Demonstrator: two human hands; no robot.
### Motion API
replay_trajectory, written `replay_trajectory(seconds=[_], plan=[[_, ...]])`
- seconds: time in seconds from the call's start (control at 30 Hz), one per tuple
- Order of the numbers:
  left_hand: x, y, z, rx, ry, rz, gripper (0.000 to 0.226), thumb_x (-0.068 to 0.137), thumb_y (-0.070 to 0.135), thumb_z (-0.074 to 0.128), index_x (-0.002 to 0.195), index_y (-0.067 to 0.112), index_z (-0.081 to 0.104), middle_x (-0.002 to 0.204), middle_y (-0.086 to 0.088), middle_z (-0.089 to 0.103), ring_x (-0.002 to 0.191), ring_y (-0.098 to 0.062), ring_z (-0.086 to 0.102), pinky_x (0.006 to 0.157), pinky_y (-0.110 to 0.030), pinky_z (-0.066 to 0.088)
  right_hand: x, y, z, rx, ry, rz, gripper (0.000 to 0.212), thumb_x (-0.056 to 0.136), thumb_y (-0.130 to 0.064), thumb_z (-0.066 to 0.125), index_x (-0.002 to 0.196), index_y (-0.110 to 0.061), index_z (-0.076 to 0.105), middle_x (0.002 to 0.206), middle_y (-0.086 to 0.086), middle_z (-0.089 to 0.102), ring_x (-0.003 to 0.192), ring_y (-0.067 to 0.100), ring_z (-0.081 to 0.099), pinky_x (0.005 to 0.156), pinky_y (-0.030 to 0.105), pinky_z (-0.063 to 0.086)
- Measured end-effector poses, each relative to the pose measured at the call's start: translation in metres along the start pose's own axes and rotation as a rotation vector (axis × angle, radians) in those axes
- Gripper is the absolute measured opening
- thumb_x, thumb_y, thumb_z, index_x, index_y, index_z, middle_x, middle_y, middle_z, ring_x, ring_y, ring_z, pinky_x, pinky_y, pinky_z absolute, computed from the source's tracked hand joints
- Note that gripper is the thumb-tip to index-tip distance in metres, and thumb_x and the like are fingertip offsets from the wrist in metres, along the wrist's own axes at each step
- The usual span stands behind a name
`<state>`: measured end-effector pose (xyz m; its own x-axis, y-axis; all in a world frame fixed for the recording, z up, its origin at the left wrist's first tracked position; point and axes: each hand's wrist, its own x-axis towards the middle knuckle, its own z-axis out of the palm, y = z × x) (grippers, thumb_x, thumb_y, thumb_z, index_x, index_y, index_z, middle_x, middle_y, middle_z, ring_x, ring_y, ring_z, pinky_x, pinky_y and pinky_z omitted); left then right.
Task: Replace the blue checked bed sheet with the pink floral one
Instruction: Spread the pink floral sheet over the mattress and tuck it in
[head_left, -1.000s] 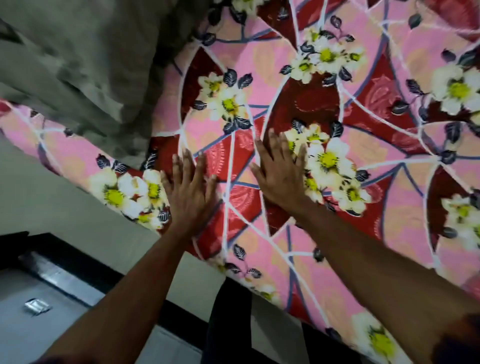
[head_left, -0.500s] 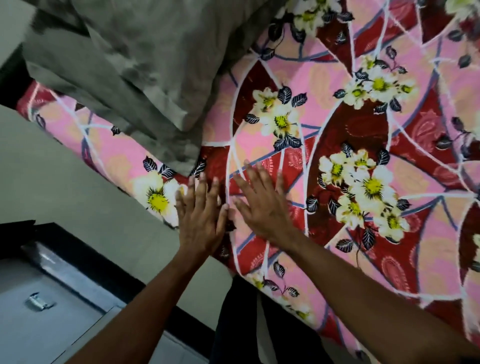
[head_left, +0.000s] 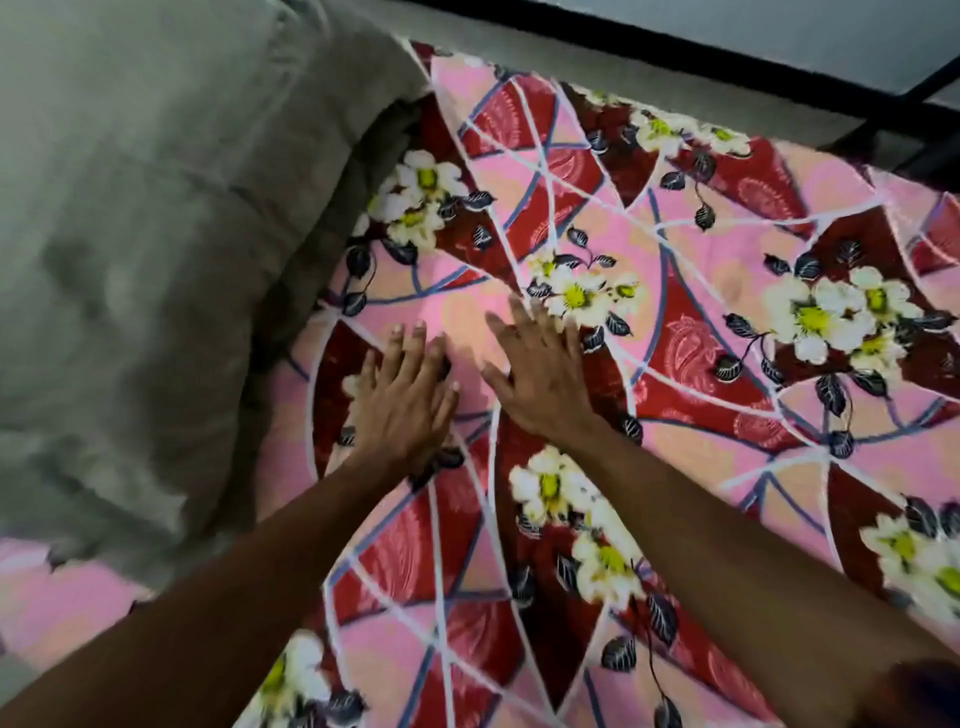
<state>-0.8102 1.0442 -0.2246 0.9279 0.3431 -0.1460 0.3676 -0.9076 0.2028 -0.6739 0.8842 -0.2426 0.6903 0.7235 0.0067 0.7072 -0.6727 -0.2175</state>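
Observation:
The pink floral sheet (head_left: 727, 415), with red panels, white flowers and blue lines, lies spread over the bed and fills most of the view. My left hand (head_left: 402, 400) presses flat on it with straight fingers, just right of the grey pillow. Close beside it, my right hand (head_left: 540, 374) lies flat on the sheet too, fingers spread and pointing away from me. Neither hand holds any cloth. No blue checked sheet shows.
A large grey pillow (head_left: 156, 260) covers the left part of the bed, its edge overlapping the sheet. Beyond the sheet's far edge runs a pale wall (head_left: 675, 67) with a dark strip (head_left: 779, 57) at the top right.
Both hands have slid together across the sheet toward the pillow and farther from the near edge. The view has swung, so the bed's near edge and the floor are out of frame.

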Motion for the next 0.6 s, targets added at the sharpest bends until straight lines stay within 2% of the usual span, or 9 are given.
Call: replay_trajectory(seconds=[0.07,0.17,0.23,0.3,0.37,0.5,0.6], plan=[[0.035,0.004,-0.001,-0.021,-0.026,-0.022,0.07,0.099,0.06,0.02,0.16,0.024,0.02,0.168,-0.004,0.011,0.155,-0.027,0.008,0.122,-0.054,0.012,0.021,0.012,0.005,0.002,-0.02,-0.06,0.062,0.1,-0.062,0.035,0.154,-0.031,0.036,0.167,0.003,0.021,0.154,0.026,0.016,0.12,0.062,0.01],[0.073,0.006,-0.003,-0.043,0.024,-0.043,0.07,0.098,0.06,0.023,0.159,0.026,0.022,0.167,-0.003,0.016,0.154,-0.029,0.013,0.12,-0.057,0.013,0.055,0.024,0.011,-0.019,-0.044,-0.096,0.062,0.099,-0.065,0.033,0.153,-0.034,0.038,0.166,0.002,0.022,0.153,0.025,0.019,0.119,0.063,0.01],[0.1,0.007,-0.001,-0.046,0.018,-0.032,0.069,0.099,0.061,0.02,0.16,0.028,0.018,0.169,-0.002,0.009,0.155,-0.026,0.005,0.121,-0.058,0.006,0.079,0.037,0.014,-0.058,-0.041,-0.114,0.063,0.098,-0.064,0.032,0.154,-0.035,0.035,0.166,0.002,0.024,0.152,0.025,0.023,0.119,0.063,0.012],[0.128,0.008,-0.001,-0.036,0.006,0.011,0.069,0.098,0.064,0.016,0.16,0.032,0.014,0.169,0.002,0.001,0.155,-0.021,-0.003,0.121,-0.058,0.0,0.106,0.051,0.012,-0.091,-0.036,-0.138,0.063,0.098,-0.063,0.03,0.155,-0.035,0.033,0.165,0.002,0.026,0.151,0.023,0.025,0.117,0.064,0.014],[0.152,0.009,-0.004,-0.02,0.014,0.07,0.069,0.098,0.064,0.016,0.16,0.032,0.015,0.169,0.003,0.002,0.155,-0.022,-0.001,0.12,-0.059,0.002,0.132,0.067,0.007,-0.104,-0.052,-0.159,0.062,0.099,-0.062,0.028,0.155,-0.036,0.031,0.166,-0.001,0.024,0.152,0.021,0.024,0.118,0.064,0.014],[0.209,0.017,-0.009,-0.06,0.085,0.098,0.066,0.1,0.059,0.023,0.159,0.028,0.022,0.168,0.0,0.011,0.155,-0.025,0.003,0.121,-0.059,0.003,0.187,0.111,-0.003,-0.107,-0.033,-0.061,0.065,0.098,-0.066,0.02,0.156,-0.039,0.028,0.166,0.0,0.023,0.153,0.024,0.021,0.117,0.064,0.014],[0.259,0.02,-0.006,-0.089,0.11,0.135,0.067,0.101,0.057,0.025,0.159,0.023,0.024,0.167,-0.004,0.016,0.155,-0.028,0.003,0.12,-0.06,0.0,0.229,0.136,-0.009,-0.108,0.018,0.06,0.067,0.098,-0.063,0.016,0.156,-0.033,0.032,0.164,0.003,0.028,0.151,0.026,0.024,0.117,0.066,0.018]])
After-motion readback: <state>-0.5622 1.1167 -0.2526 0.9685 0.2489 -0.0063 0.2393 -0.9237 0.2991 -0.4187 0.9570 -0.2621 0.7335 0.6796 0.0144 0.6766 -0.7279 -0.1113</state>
